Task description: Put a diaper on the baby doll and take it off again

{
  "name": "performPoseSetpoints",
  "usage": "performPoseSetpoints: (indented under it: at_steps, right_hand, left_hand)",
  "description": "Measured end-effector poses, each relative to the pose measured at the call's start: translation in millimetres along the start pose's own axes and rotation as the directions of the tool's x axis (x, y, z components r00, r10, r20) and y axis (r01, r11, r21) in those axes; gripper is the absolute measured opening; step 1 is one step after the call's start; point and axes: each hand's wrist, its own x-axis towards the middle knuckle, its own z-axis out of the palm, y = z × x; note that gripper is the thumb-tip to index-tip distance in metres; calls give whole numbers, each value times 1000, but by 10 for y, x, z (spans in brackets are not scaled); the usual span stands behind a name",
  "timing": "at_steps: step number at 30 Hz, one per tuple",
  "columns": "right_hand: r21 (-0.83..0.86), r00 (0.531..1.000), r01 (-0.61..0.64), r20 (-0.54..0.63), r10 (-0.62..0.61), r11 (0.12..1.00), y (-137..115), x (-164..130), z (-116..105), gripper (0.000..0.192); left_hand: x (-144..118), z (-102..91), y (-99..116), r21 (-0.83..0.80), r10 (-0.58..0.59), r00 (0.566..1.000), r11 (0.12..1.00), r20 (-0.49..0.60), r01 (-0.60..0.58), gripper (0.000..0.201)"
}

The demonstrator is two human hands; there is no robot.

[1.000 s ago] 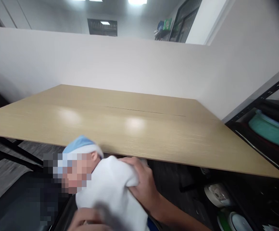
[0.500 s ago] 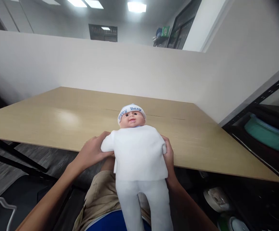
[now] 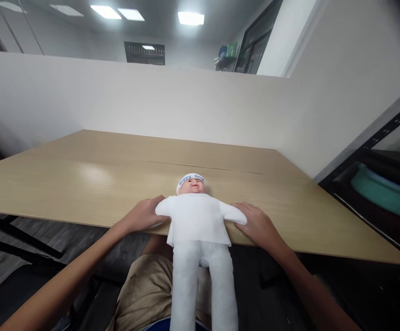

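Observation:
A baby doll [image 3: 200, 218] in white clothes lies face up, its head and upper body over the near edge of the table. Its white cap [image 3: 191, 180] carries blue lettering that begins "Happy". Both legs extend past the table edge toward me, above my lap. My left hand [image 3: 148, 214] is closed around the doll's arm on the left of the view, thumb on top. On the other side, my right hand [image 3: 255, 223] grips the end of the other arm, which is stretched outward. The doll's hands are hidden by sleeves and my fingers.
The wooden table [image 3: 100, 184] reaches back to a white half wall [image 3: 168, 101]. At the right stands a dark metal shelf [image 3: 368, 151] holding a teal basin [image 3: 386, 191]. My lap in beige shorts [image 3: 148, 289] is below the table edge.
The doll has moved away from me and down onto the table edge. My right hand has shifted outward, and the arm it holds is now stretched sideways.

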Motion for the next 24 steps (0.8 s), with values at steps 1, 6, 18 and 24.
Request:
performPoseSetpoints:
  at_steps: [1, 6, 18, 24]
  right_hand:
    - [20, 1000, -20, 5, 20, 1000, 14, -25, 27, 23]
    - [121, 988, -155, 25, 153, 981, 65, -175, 117, 26]
    - [204, 981, -192, 56, 185, 960, 423, -51, 398, 29]
    - [130, 983, -184, 19, 183, 974, 666, 441, 541, 27]
  left_hand:
    - [3, 11, -24, 4, -3, 1000, 1000, 12, 3, 48]
    - [-120, -19, -192, -19, 2, 1000, 1000, 10, -2, 62]
    - [-27, -85, -783, 128, 136, 989, 984, -59, -127, 48]
    - [696, -180, -1077, 157, 185, 977, 973, -108, -167, 45]
